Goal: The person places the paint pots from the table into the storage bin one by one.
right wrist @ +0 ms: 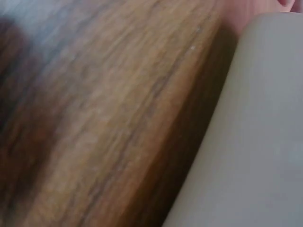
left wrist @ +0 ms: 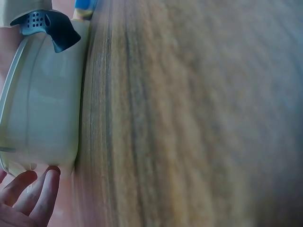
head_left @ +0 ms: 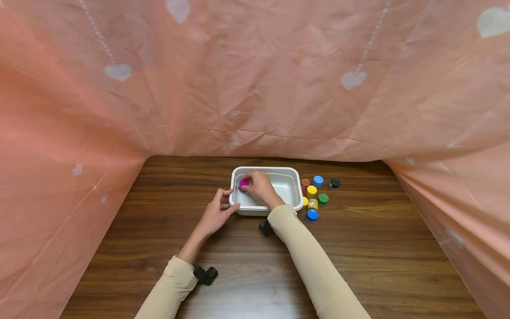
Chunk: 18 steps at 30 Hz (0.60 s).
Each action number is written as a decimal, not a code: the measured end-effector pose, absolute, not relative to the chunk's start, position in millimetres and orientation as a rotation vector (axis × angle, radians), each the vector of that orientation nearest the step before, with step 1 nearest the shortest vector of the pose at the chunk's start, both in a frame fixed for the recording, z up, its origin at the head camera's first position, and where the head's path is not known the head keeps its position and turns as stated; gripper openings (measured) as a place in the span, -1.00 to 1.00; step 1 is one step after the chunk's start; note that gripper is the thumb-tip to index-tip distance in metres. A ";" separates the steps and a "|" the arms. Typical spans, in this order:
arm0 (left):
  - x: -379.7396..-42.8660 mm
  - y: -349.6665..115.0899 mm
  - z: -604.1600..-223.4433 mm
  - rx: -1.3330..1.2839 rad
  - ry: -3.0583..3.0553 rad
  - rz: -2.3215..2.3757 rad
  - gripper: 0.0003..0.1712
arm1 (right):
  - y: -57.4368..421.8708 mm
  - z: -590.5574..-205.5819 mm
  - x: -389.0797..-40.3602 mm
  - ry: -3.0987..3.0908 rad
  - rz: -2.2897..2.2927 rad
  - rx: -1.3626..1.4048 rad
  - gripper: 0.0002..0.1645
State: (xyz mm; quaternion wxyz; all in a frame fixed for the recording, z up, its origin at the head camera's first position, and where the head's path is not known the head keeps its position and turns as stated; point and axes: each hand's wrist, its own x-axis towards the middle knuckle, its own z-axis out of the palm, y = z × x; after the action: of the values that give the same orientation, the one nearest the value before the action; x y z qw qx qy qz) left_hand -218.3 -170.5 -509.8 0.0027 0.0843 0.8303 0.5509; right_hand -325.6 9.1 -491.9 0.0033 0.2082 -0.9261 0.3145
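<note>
A white rectangular plastic container (head_left: 283,193) stands on the wooden table. Inside it, at the left end, my right hand (head_left: 260,187) pinches a small jar with a purple lid (head_left: 243,184) between thumb and fingers. My left hand (head_left: 215,215) holds the container's front left corner, thumb at the front rim and fingers against the left side. In the left wrist view, bent fingers (left wrist: 45,194) touch the end wall of the container (left wrist: 47,104). The right wrist view shows the container's outer wall (right wrist: 255,142) close up, with the right hand's grip out of sight.
Several small jars stand right of the container: a light blue one (head_left: 317,180), a black one (head_left: 334,183), a green one (head_left: 323,199), a yellow one (head_left: 311,191), a blue one (head_left: 312,215) and a brown one (head_left: 305,182). A pink curtain (head_left: 255,110) surrounds the table (head_left: 382,248).
</note>
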 end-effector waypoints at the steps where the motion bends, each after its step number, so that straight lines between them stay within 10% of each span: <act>1: -218.0 -170.5 -509.1 0.270 2.601 1.726 -0.57 | 8.5 -492.1 -325.4 -2.903 0.975 0.652 -0.69; 18: -218.8 -171.4 -509.1 0.262 2.600 1.718 -0.54 | 11.4 -491.8 -327.0 -2.918 1.088 0.609 -0.68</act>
State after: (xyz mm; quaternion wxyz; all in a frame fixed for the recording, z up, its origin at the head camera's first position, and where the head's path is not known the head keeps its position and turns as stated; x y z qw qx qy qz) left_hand -218.8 -171.4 -509.1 0.0073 0.0837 0.8313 0.5494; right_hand -327.0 11.4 -491.8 -0.0157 0.1918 -0.9194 0.3430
